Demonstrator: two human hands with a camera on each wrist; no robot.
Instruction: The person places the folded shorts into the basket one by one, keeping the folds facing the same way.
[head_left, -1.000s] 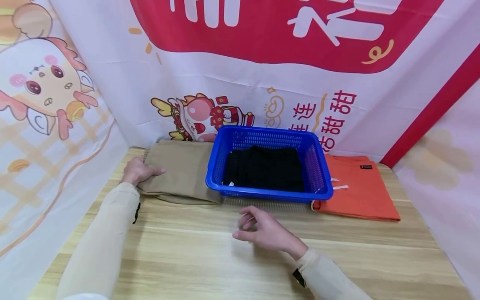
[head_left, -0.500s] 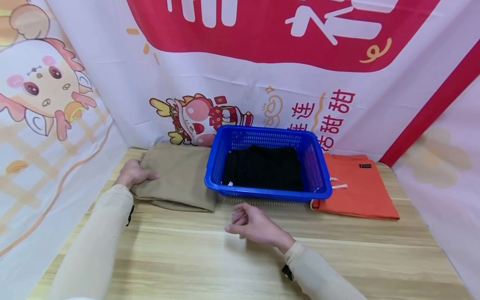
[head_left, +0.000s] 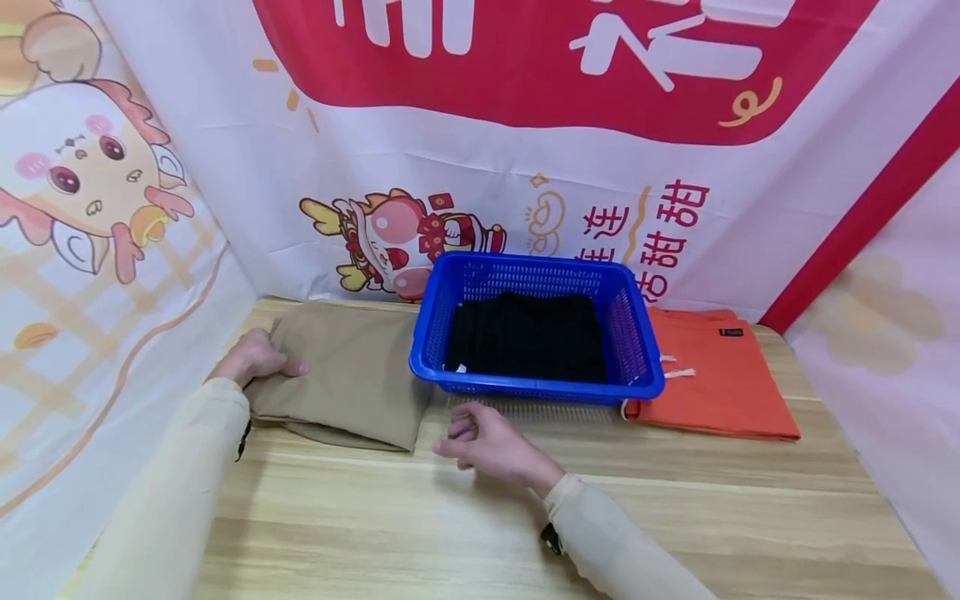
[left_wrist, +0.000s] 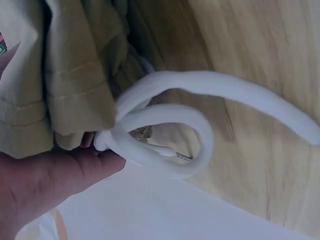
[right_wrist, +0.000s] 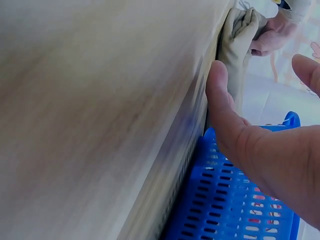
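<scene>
A folded khaki garment [head_left: 341, 371] lies on the wooden table [head_left: 360, 517] left of the blue basket [head_left: 536, 389]. My left hand [head_left: 258, 357] grips its left edge, thumb on top and fingers underneath. In the left wrist view, the hand [left_wrist: 55, 177] is below several khaki layers [left_wrist: 77, 85], and a thick white drawstring [left_wrist: 200, 132] hangs loose beside them. My right hand [head_left: 491, 443] hovers in front of the basket, fingers loosely bent and holding nothing, near the garment's right corner. In the right wrist view, its thumb [right_wrist: 220, 95] points toward the khaki cloth.
Folded black cloth [head_left: 528, 337] lies inside the basket. A folded orange garment [head_left: 723, 379] with white strings lies to the right, partly under or behind the basket. A printed fabric backdrop [head_left: 480, 150] rises behind the table, with another on the left [head_left: 135, 333].
My left hand has drawn the khaki garment toward me and slightly left, and it has turned a little. My right hand has drifted left. The basket has stayed in place.
</scene>
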